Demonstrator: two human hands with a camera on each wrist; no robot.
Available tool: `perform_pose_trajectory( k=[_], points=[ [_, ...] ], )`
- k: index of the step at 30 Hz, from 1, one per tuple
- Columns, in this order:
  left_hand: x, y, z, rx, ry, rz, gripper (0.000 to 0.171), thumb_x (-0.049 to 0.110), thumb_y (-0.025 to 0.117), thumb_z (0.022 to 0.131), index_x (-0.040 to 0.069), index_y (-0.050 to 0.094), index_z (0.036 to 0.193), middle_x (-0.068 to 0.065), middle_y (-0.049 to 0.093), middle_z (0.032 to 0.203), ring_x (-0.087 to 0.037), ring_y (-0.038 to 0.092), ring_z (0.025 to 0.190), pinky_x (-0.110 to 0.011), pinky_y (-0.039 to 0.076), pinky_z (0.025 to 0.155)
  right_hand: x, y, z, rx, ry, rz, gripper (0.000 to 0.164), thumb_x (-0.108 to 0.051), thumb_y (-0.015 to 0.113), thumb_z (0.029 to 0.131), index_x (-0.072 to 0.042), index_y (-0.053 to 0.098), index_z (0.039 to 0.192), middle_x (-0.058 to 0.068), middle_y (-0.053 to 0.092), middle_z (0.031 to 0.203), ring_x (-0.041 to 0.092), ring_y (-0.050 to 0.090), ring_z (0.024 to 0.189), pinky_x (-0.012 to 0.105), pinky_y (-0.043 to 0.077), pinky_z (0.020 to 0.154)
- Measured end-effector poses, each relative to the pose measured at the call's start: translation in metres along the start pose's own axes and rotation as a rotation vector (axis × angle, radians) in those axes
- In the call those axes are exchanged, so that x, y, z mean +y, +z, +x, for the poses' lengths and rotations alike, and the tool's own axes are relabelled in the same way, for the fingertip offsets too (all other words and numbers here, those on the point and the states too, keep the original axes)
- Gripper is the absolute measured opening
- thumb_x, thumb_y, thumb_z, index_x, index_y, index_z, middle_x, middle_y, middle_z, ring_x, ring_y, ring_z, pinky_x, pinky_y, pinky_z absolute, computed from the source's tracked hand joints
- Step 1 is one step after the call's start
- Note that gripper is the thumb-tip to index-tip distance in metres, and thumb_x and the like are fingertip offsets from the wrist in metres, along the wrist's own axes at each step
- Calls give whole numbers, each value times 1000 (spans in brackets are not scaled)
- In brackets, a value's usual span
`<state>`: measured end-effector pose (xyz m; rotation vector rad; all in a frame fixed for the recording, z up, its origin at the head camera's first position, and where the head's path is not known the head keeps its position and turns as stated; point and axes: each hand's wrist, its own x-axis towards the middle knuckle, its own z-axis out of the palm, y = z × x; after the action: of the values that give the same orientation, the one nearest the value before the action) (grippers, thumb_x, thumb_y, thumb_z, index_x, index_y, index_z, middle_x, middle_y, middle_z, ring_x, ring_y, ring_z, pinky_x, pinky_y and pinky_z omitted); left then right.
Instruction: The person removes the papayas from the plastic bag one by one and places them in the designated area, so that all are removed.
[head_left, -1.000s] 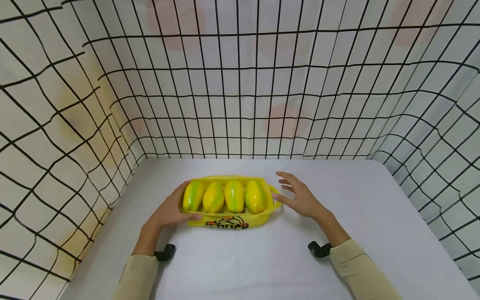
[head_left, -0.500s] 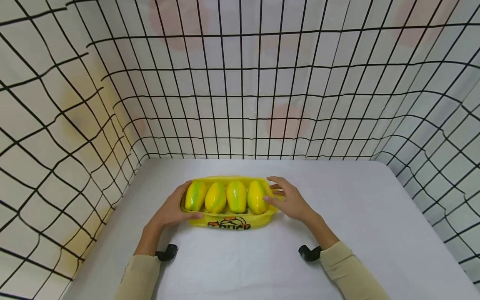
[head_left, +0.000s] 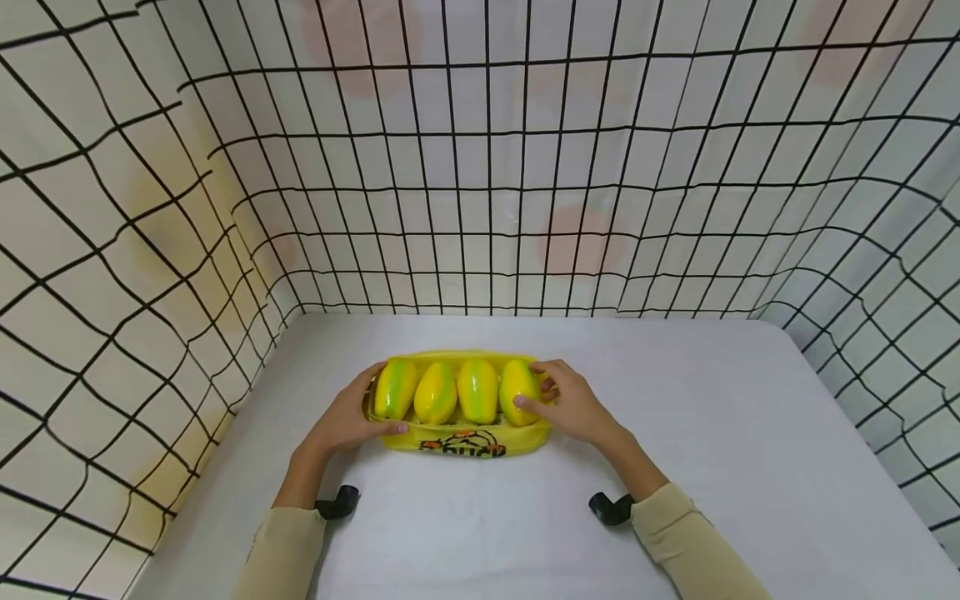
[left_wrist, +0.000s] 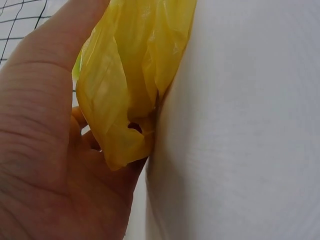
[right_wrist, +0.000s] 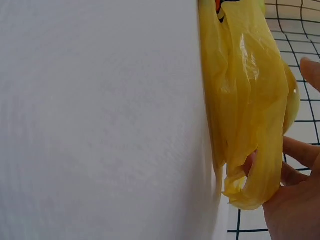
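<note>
Broad room is left on the white worktop (head_left: pixel 480 533) before the yellow bag (head_left: pixel 521 438). Its left end is held by the left hand (head_left: pixel 351 418); its rightmost fruit (head_left: pixel 517 382) is bracketed by the right hand's (head_left: pixel 576 405) parted fingers, any grip being unclear. Behind, a narrower strip is bounded by the far edge (head_left: pixel 645 318) and black mesh (head_left: pixel 490 189).

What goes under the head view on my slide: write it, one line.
Four yellow-green fruits in a yellow bag, left hand holding one end, right hand at the other.
</note>
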<state>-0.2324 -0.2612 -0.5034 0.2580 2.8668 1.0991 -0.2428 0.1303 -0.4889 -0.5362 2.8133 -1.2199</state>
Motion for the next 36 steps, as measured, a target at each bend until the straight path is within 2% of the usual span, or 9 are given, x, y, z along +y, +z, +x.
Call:
perform_pose_trajectory(
  k=[5, 9, 16, 23, 29, 36],
  points=[
    [-4, 0, -1, -9, -3, -43, 120, 59, 88, 69, 25, 24, 164, -9, 44, 159, -35, 48, 141, -65, 35, 119, -2, 4, 2, -47, 39, -30, 91, -62, 73, 87, -7, 43, 154, 12, 57, 135, 24, 57, 111, 42, 55, 95],
    [-6, 0, -1, -14, 5, -63, 121, 58, 89, 67, 28, 24, 164, -7, 44, 159, -33, 48, 142, -64, 33, 120, -3, 4, 4, -66, 47, -18, 95, -61, 74, 86, -8, 40, 156, 12, 57, 134, 24, 55, 111, 39, 53, 94],
    [-10, 0, -1, -12, 35, -92, 126, 55, 94, 61, 30, 24, 163, -5, 46, 157, -31, 49, 139, -65, 33, 120, -3, 9, 6, -78, 33, -23, 100, -61, 76, 84, -9, 35, 158, 15, 49, 152, 28, 56, 122, 48, 53, 102],
    [-15, 1, 1, -20, 68, -76, 129, 56, 96, 59, 29, 24, 163, -4, 46, 158, -30, 48, 140, -65, 31, 121, -1, 11, 8, -79, 33, -17, 100, -59, 79, 82, -13, 35, 158, 12, 51, 151, 27, 57, 120, 47, 54, 102],
    [-16, -1, 1, -19, 65, -89, 129, 54, 96, 59, 32, 23, 163, -4, 43, 161, -32, 45, 144, -67, 28, 122, -2, 9, 6, -63, 28, 11, 97, -57, 79, 83, -13, 37, 158, 12, 52, 151, 28, 58, 121, 48, 54, 102],
    [-18, 1, -1, -22, 52, -111, 128, 52, 96, 61, 32, 23, 164, -6, 40, 163, -35, 42, 146, -70, 25, 121, 2, 11, 3, -62, 38, 20, 94, -57, 78, 84, -14, 38, 157, 10, 58, 142, 24, 58, 112, 39, 55, 95]
  ],
)
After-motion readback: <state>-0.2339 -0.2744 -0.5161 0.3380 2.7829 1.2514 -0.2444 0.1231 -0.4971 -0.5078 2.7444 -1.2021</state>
